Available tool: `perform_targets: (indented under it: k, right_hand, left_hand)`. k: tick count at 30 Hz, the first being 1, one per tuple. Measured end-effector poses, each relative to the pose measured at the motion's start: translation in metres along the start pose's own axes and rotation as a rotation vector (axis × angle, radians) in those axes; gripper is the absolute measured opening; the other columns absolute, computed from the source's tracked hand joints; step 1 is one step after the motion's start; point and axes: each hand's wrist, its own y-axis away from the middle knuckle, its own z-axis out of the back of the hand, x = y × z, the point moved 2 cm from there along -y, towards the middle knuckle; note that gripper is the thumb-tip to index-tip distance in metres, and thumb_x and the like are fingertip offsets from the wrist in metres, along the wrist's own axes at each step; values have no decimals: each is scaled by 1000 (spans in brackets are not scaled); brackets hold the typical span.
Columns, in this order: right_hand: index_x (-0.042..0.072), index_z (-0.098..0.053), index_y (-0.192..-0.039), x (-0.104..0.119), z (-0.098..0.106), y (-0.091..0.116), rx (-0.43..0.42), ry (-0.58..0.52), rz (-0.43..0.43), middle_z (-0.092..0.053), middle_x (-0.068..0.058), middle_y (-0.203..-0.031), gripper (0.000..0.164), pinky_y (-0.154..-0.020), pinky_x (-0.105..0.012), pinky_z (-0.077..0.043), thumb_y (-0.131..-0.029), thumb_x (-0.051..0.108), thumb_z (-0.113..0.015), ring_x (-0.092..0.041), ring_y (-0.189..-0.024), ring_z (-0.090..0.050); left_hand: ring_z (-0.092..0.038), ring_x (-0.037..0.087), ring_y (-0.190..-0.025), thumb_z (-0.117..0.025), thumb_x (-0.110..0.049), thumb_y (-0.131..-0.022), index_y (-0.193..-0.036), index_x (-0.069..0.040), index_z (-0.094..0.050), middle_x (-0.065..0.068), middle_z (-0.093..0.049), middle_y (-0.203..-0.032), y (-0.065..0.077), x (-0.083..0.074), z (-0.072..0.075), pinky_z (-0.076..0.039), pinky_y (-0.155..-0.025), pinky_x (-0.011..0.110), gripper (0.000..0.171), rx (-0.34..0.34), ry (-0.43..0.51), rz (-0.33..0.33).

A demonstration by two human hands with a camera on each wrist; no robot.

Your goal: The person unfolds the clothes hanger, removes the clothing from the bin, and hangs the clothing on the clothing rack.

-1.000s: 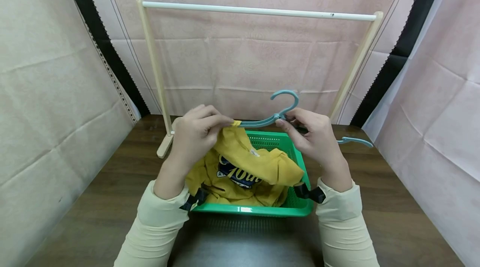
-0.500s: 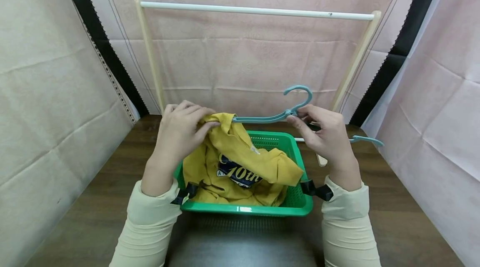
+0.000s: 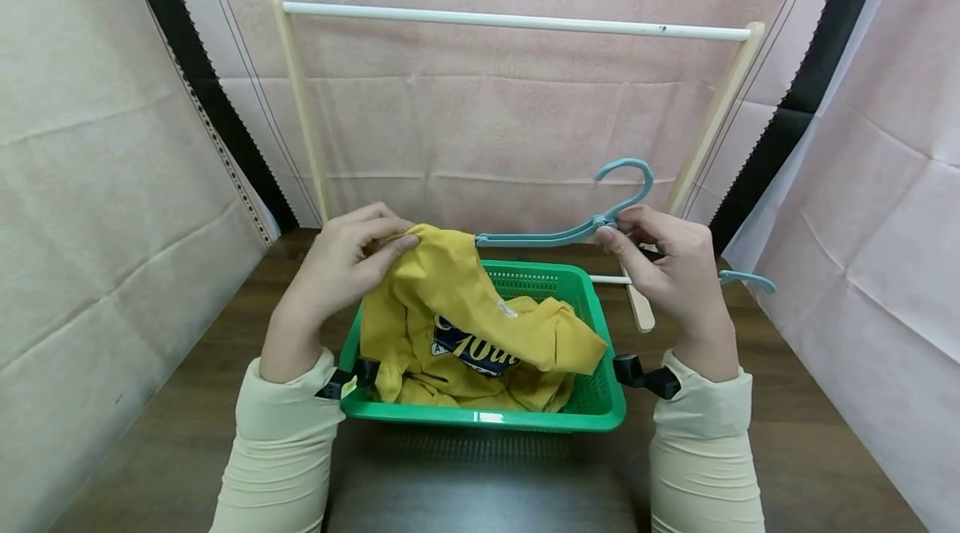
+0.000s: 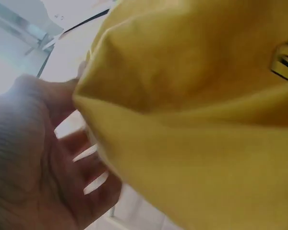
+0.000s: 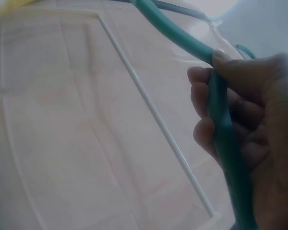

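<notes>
A yellow shirt point(image 3: 438, 283) with a dark printed patch lies bunched in a green basket point(image 3: 480, 416), one part lifted above the rim. My left hand point(image 3: 337, 262) pinches that lifted fabric between thumb and fingers; the left wrist view shows the cloth point(image 4: 149, 129) at the thumb tip. A blue clothes hanger point(image 3: 540, 240) has its left arm inside the shirt, that end covered by cloth. Its hook points up. My right hand point(image 3: 671, 262) grips the hanger near its centre, and in the right wrist view the fingers curl round the hanger point(image 5: 221, 105).
Behind the basket stands a rack with a white rail point(image 3: 510, 18) on pale wooden posts point(image 3: 300, 100). The hanger's other arm point(image 3: 750, 279) sticks out right of my right hand. Pale cloth walls point(image 3: 105, 225) enclose the brown tabletop point(image 3: 750, 400) on both sides.
My right hand has moved right, carrying the hanger with it. My left hand has moved left, drawing the lifted shirt fabric over more of the hanger's left end. The basket stayed put.
</notes>
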Motion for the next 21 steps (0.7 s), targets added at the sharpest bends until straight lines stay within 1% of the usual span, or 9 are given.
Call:
perform_targets:
  k: [3,5,6,8,12,14,15,18,21]
  right_hand:
    - [0,-74,-92,-1,2,0,-24,26,-30,-73,-4,-79,20,-77,-15,-54,-78,-13,-78,-7,-71,-69]
    - [-1,-74,-91,-2,3,0,-40,14,-45,-73,-5,-78,20,-75,-15,-54,-77,-15,-78,-6,-72,-70]
    - [-1,-74,-91,-1,4,-1,-43,-1,-49,-73,-5,-78,20,-74,-14,-54,-77,-16,-77,-7,-71,-70]
    - [-2,-74,-92,-1,3,-1,-38,-29,-42,-73,-6,-78,21,-73,-14,-54,-77,-16,-76,-8,-68,-69]
    - [0,-75,-95,3,-6,-4,7,-57,16,-74,-4,-81,24,-72,-15,-54,-77,-15,-77,-11,-68,-68]
    - [1,-74,-95,6,-12,-5,30,-65,52,-74,-3,-81,25,-72,-15,-54,-76,-14,-78,-11,-68,-68]
    - [2,-74,-95,7,-15,-6,41,-62,68,-73,-2,-82,25,-72,-15,-54,-76,-14,-79,-11,-68,-68]
    - [3,-73,-93,11,-21,-6,62,-65,93,-72,-1,-80,25,-71,-14,-54,-75,-13,-79,-11,-66,-67]
    - [4,-72,-92,14,-27,-6,85,-68,96,-71,0,-81,22,-68,-15,-53,-77,-11,-79,-11,-66,-67]
  left_hand:
    - [-45,7,-62,-72,-27,-95,-101,-19,-80,-13,-63,-89,1,0,2,-37,-52,29,13,-145,-154,29]
    - [-44,7,-61,-76,-27,-93,-99,-19,-82,-11,-63,-88,1,0,3,-36,-51,30,12,-199,-199,31]
    - [-45,7,-63,-77,-26,-92,-98,-18,-82,-10,-63,-90,1,0,3,-36,-52,30,11,-206,-195,24]
    - [-51,8,-72,-78,-22,-90,-99,-17,-81,-7,-64,-95,0,-2,3,-41,-57,29,10,-174,-120,0]
    - [-58,8,-87,-76,-19,-92,-112,-18,-77,-9,-68,-108,-3,-8,-5,-47,-67,25,20,-25,33,-41]
    - [-63,6,-85,-75,-16,-93,-114,-18,-77,-10,-71,-106,-5,-12,-10,-51,-67,24,22,32,60,-63]
    - [-65,6,-84,-74,-15,-93,-113,-17,-77,-9,-73,-105,-6,-14,-13,-52,-66,25,21,45,50,-76]
    - [-69,8,-82,-75,-10,-91,-104,-14,-81,-5,-76,-97,-8,-20,-19,-55,-67,27,15,22,29,-105]
    - [-72,8,-82,-78,-7,-88,-98,-13,-82,-4,-77,-93,-10,-25,-24,-56,-67,24,12,-79,47,-119]
